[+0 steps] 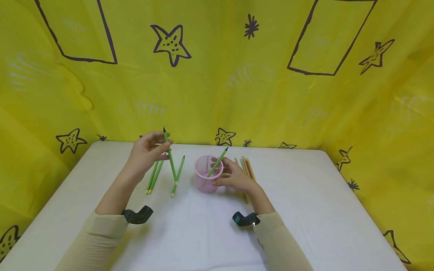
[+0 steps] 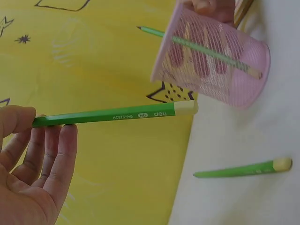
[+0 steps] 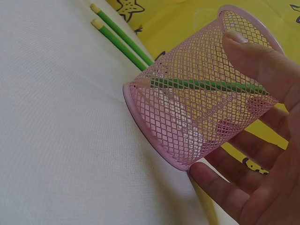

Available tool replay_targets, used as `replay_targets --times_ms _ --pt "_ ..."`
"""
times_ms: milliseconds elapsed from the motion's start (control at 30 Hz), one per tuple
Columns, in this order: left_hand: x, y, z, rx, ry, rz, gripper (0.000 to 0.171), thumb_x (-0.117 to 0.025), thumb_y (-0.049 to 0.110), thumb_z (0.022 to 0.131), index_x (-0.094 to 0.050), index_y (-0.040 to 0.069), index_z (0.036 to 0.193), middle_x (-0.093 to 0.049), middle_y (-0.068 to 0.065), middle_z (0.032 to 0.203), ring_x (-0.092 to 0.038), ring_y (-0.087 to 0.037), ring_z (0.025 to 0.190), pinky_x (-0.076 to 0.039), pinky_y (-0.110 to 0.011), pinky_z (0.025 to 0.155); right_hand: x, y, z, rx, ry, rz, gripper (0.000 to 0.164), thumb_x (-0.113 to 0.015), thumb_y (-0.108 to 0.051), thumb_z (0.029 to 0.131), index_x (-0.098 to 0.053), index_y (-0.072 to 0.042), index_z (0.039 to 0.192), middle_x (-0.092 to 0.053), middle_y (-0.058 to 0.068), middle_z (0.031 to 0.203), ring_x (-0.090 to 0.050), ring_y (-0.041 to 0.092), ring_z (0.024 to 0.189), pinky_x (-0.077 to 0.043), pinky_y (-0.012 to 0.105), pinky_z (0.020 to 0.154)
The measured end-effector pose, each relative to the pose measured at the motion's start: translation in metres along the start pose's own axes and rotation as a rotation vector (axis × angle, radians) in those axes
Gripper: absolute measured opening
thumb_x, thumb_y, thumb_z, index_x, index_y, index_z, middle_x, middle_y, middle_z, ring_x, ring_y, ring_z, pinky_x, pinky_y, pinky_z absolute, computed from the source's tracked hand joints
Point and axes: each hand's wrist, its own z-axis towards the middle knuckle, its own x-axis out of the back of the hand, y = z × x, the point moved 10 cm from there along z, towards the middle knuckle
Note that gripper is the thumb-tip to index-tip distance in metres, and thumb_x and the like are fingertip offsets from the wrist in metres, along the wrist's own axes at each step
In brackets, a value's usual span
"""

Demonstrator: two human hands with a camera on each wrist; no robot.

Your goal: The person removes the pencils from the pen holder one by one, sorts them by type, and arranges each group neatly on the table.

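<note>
In the head view my left hand (image 1: 148, 149) pinches a green pencil (image 1: 171, 162) between thumb and fingers, its dark point up and its cream end down. The left wrist view shows this pencil (image 2: 108, 114) held clear of the table. My right hand (image 1: 240, 177) grips the side of a pink mesh pencil cup (image 1: 205, 185), thumb and fingers round its wall. One green pencil (image 1: 219, 159) leans inside the cup, point upward. In the right wrist view the cup's mesh wall (image 3: 197, 112) fills the middle, with the thumb near its rim.
Below the left hand two green pencils (image 1: 155, 179) lie side by side on the white table (image 1: 196, 233). Another green pencil (image 1: 181, 168) lies nearer the cup. Several yellow and red pencils (image 1: 250, 169) lie partly behind the right hand. A yellow curtain (image 1: 203, 94) hangs behind.
</note>
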Motion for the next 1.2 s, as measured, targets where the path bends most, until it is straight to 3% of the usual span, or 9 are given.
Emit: replay_targets --times_ms 600,833,1033,1200 --pt "0.009 -0.061 0.011 0.194 -0.094 0.080 0.050 -0.061 0.025 0.101 -0.045 -0.001 0.140 -0.053 -0.023 0.130 -0.063 -0.012 0.094 -0.061 -0.033 0.084 0.000 0.003 0.000 -0.017 0.009 0.001 0.079 -0.082 -0.004 0.078 -0.043 -0.009 0.147 -0.052 0.015 0.144 -0.051 0.037 0.131 -0.042 0.052 0.110" --pt "0.006 -0.087 0.020 0.270 -0.154 0.095 0.048 -0.058 0.022 0.102 -0.046 -0.002 0.142 -0.052 -0.027 0.138 -0.062 -0.021 0.100 -0.060 -0.029 0.082 0.001 0.001 0.001 0.000 0.008 -0.006 0.079 -0.082 -0.005 0.078 -0.043 -0.009 0.147 -0.052 0.016 0.144 -0.051 0.038 0.131 -0.042 0.053 0.110" --pt "0.002 -0.109 0.028 0.332 -0.187 0.136 0.045 -0.059 0.020 0.101 -0.049 -0.004 0.138 -0.057 -0.026 0.129 -0.060 -0.021 0.097 -0.060 -0.029 0.080 0.001 -0.002 -0.001 0.005 0.007 -0.015 0.080 -0.083 -0.009 0.078 -0.042 -0.009 0.148 -0.052 0.017 0.143 -0.052 0.037 0.129 -0.045 0.051 0.108" --pt "-0.001 -0.119 0.032 0.351 -0.203 0.176 0.046 -0.061 0.017 0.100 -0.049 -0.006 0.138 -0.061 -0.023 0.120 -0.060 -0.018 0.089 -0.061 -0.029 0.077 0.000 -0.001 -0.001 0.006 0.003 -0.011 0.080 -0.083 -0.010 0.078 -0.043 -0.009 0.147 -0.053 0.018 0.142 -0.053 0.036 0.129 -0.047 0.049 0.106"
